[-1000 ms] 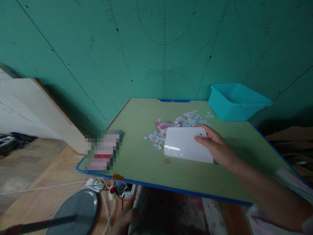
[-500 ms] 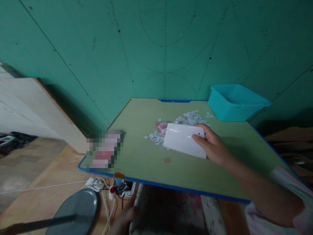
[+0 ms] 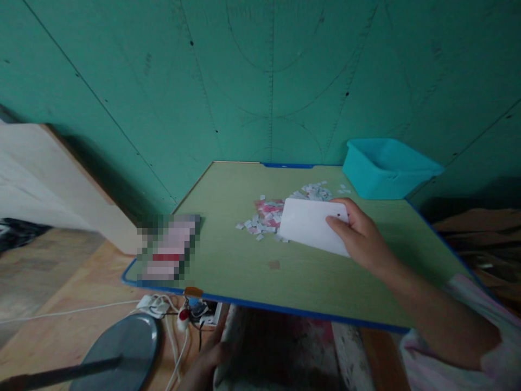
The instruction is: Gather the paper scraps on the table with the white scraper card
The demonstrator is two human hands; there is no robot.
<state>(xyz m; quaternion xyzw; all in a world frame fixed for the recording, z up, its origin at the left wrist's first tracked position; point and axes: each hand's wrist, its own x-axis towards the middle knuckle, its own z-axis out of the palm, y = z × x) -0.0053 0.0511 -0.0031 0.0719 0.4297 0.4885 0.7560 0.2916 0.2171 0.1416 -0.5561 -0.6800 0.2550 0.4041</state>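
My right hand (image 3: 360, 233) grips the right end of a white plastic scraper card (image 3: 309, 229), which stands tilted on the green table (image 3: 252, 271). The card's far edge meets a spread of small white and pink paper scraps (image 3: 280, 209) lying in the table's middle. My left hand (image 3: 207, 361) is below the table's front edge, resting on something pale by my lap; its fingers are dim and partly hidden.
A teal plastic tub (image 3: 386, 165) sits at the table's far right corner. A blurred-out flat object (image 3: 169, 247) lies at the near left corner. On the floor are a power strip with cables (image 3: 183, 312) and a grey round base (image 3: 118, 353). A teal wall stands behind.
My right hand has pushed the white card away from me, toward the scraps, tilting it more upright. The scraps ahead of it are bunched closer. The left hand stayed below the table.
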